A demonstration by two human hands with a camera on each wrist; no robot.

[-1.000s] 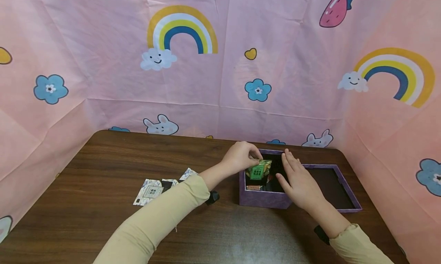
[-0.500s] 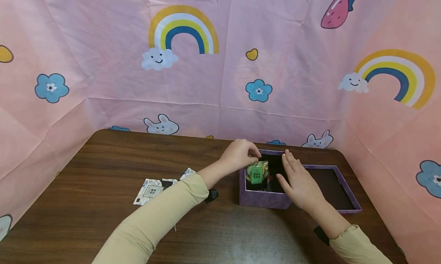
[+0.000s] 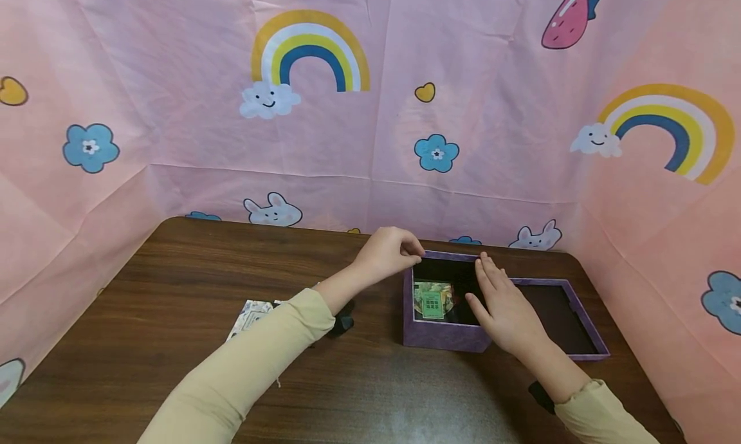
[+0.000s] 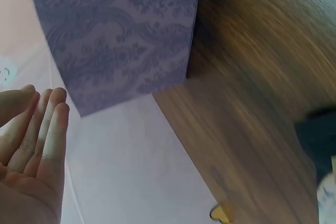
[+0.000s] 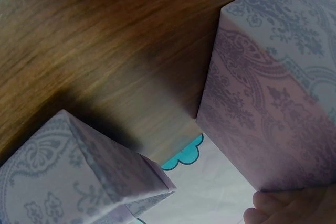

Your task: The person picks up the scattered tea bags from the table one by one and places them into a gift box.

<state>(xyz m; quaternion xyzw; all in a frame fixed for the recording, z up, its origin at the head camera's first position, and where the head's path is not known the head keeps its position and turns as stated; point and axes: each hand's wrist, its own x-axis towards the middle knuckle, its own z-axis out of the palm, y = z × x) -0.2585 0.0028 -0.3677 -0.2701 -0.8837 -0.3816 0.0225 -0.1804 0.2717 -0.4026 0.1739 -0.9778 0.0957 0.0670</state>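
A purple patterned box (image 3: 446, 338) stands uncovered on the table, and inside it at the front left lies a green printed sachet (image 3: 433, 304). Just beyond the box's left rim is my left hand (image 3: 386, 256), holding nothing. In the left wrist view its fingers (image 4: 55, 129) are fairly straight, thumb close to them, beside the box's patterned wall (image 4: 121, 40). My right hand (image 3: 508, 305) rests on the right rim with extended fingers. The right wrist view catches only its fingertips (image 5: 273, 205) at the box's edge.
The shallow purple lid (image 3: 590, 322) lies right of the box, dark inside up. White patterned sachets (image 3: 250, 316) lie to the left, partly covered by my left sleeve (image 3: 243, 360). A printed pink cloth (image 3: 347, 141) hangs behind the brown table (image 3: 370, 392).
My left hand has let go of the green sachet, which dropped flat into the box. The hand has moved left and up, out over the left rim. My right hand stays in place.
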